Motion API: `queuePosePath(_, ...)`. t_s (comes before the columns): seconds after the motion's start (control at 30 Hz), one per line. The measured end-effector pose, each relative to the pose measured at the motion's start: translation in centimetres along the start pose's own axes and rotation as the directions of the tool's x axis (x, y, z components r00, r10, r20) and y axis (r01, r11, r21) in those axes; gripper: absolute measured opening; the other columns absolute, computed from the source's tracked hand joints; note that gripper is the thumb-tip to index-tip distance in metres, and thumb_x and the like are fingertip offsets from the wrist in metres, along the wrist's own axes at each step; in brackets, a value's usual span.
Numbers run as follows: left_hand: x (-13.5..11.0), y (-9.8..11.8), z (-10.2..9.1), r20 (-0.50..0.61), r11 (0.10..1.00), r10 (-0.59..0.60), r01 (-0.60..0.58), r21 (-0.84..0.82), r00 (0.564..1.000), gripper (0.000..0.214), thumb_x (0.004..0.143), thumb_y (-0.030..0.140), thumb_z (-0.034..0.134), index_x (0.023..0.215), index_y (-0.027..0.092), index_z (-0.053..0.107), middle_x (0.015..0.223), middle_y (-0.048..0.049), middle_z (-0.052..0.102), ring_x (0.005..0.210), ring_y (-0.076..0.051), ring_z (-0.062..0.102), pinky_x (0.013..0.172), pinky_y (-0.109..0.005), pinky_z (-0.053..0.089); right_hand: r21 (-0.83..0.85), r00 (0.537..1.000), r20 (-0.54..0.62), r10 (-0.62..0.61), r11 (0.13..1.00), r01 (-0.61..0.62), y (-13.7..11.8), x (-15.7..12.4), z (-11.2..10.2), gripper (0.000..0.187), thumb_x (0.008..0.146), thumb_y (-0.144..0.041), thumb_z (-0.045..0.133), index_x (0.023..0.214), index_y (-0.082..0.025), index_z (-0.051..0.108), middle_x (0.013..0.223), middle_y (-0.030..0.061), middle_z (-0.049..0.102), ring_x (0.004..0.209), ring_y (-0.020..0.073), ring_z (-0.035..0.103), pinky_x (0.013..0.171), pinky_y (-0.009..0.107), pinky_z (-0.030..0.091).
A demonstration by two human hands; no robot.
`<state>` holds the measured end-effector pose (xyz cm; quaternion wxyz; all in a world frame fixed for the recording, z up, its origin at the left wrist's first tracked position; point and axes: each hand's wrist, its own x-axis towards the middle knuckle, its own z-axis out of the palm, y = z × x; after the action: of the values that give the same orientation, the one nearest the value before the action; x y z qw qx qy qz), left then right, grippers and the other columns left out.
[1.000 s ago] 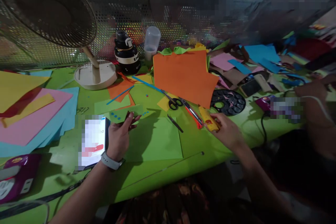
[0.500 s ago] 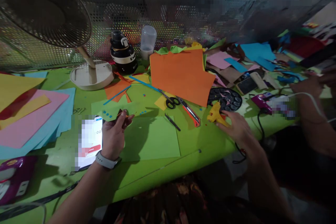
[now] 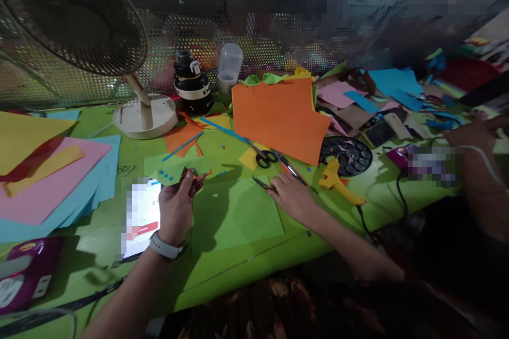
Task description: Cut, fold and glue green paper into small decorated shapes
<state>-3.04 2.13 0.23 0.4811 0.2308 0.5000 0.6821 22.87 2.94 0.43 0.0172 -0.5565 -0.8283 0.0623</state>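
Though at opposite edges of bare-centred green paper, left hand pinch-tight on scrap, right hand on tweezers, grip unclear.

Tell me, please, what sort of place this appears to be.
Probably a papercraft workspace: a large orange sheet, black-handled scissors and a yellow glue gun lie on a green table.

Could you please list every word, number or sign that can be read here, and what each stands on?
"E", then unclear letters: on the black bottle.
"01": on the phone, its screen otherwise partly blurred.
Handwriting on the green table: too small to read.
Purple device at left: markings too blurred to read.
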Motion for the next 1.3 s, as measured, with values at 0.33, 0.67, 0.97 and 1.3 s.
queuePosePath(0.33,0.2,0.0,0.0,-0.013,1.0,-0.02,0.02,-0.017,1.0,0.019,0.067,0.025,0.078,0.081,0.016,0.068,0.085,-0.0008,0.069,0.072,-0.013,0.07,0.068,-0.024,0.055,0.806,0.987,0.049,0.154,0.578,-0.13,1.3,0.7,-1.9,0.036,0.086,-0.028,0.054,0.12,-0.02,0.052,0.063,-0.0037,0.06,0.055,0.0135,0.057,0.055,0.027,0.046)
queuePosePath(0.67,0.3,0.1,-0.1,-0.038,0.999,-0.035,0.035,-0.019,0.999,0.024,0.065,0.028,0.08,0.081,0.015,0.068,0.082,0.0,0.069,0.071,-0.013,0.069,0.071,-0.025,0.055,0.981,0.992,0.122,-0.023,-0.152,-0.124,-2.2,5.8,-2.7,0.03,0.069,-0.026,0.074,0.096,-0.017,0.068,0.086,0.0047,0.072,0.082,0.0165,0.069,0.071,0.028,0.053)
queuePosePath(0.97,0.3,-0.2,-0.3,-0.019,0.998,-0.069,0.069,-0.006,0.997,0.023,0.066,0.028,0.079,0.083,0.015,0.069,0.079,-0.0012,0.07,0.069,-0.014,0.069,0.067,-0.024,0.055,0.84,0.991,-0.135,0.018,0.532,0.104,-4.0,7.4,1.2,0.022,0.085,-0.038,0.061,0.08,-0.017,0.065,0.074,0.0027,0.065,0.065,0.012,0.057,0.062,0.026,0.047)
queuePosePath(1.3,0.4,-0.2,-0.3,-0.038,0.994,-0.106,0.106,0.007,0.994,0.022,0.068,0.027,0.078,0.085,0.018,0.069,0.082,-0.001,0.071,0.07,-0.014,0.069,0.069,-0.026,0.054,0.411,0.972,0.059,-0.226,0.893,0.183,-5.4,5.6,0.4,0.041,0.08,-0.059,0.06,0.085,-0.018,0.059,0.086,0.0051,0.064,0.073,0.0167,0.057,0.063,0.029,0.044)
